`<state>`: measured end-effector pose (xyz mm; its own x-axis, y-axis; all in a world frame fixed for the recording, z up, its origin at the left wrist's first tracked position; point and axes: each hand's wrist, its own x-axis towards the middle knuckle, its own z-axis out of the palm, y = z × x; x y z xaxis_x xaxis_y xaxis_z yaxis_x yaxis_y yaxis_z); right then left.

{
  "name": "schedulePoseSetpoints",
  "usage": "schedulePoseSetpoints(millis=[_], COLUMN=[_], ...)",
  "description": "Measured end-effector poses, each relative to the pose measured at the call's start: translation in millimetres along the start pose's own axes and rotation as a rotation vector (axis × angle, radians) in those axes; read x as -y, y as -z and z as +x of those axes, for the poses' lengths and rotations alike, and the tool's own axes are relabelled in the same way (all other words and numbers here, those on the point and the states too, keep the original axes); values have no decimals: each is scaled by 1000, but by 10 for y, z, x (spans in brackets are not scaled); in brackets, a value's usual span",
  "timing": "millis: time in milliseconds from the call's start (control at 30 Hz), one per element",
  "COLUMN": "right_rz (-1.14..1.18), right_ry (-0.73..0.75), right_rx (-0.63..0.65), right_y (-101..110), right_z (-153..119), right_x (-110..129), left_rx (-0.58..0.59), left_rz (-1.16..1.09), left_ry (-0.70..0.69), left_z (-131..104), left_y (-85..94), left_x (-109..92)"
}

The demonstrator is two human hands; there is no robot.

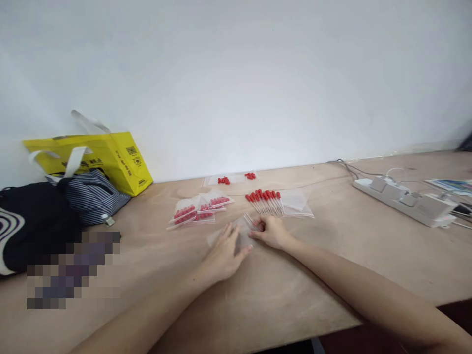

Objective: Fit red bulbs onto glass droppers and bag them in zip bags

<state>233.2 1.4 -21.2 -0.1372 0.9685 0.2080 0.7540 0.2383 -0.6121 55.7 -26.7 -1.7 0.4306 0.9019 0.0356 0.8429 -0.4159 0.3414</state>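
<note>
My left hand (225,253) lies with its fingers stretched out on a clear zip bag (243,239). At that bag's striped edge, the fingers of my right hand (271,233) are pinched together. A speck of red shows between them, but I cannot make out what it belongs to. Just beyond my right hand, several red-tipped thin sticks (263,199) lie fanned out, partly over another clear bag (297,202). To the left, several zip bags with red pieces inside (184,214) overlap in a loose pile.
Near the wall lies a clear bag (236,180) with two clusters of red pieces. A white power strip (401,201) with plugs and cables is on the right. A yellow bag (123,160), a striped pouch (98,196) and a black bag (44,221) stand on the left.
</note>
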Motion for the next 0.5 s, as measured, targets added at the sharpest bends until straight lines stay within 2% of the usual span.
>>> schedulePoseSetpoints(millis=[67,133,200,267,367,500], right_rz=[-20,-27,-11,12,60,138], right_ry=[116,330,572,757,832,794], right_rx=[-24,-36,36,176,331,364], right_y=[23,83,162,230,274,244], right_z=[-30,-59,-88,-115,-141,-133], right_x=[-8,-35,-62,-68,-35,-3], left_rx=[60,115,174,218,217,71], left_rz=[47,86,102,96,53,31], left_ry=[-8,-91,-185,-237,-231,-201], left_z=[-59,-68,-56,-49,-47,-3], left_y=[-97,-69,43,167,268,234], left_x=[-72,-37,72,197,319,338])
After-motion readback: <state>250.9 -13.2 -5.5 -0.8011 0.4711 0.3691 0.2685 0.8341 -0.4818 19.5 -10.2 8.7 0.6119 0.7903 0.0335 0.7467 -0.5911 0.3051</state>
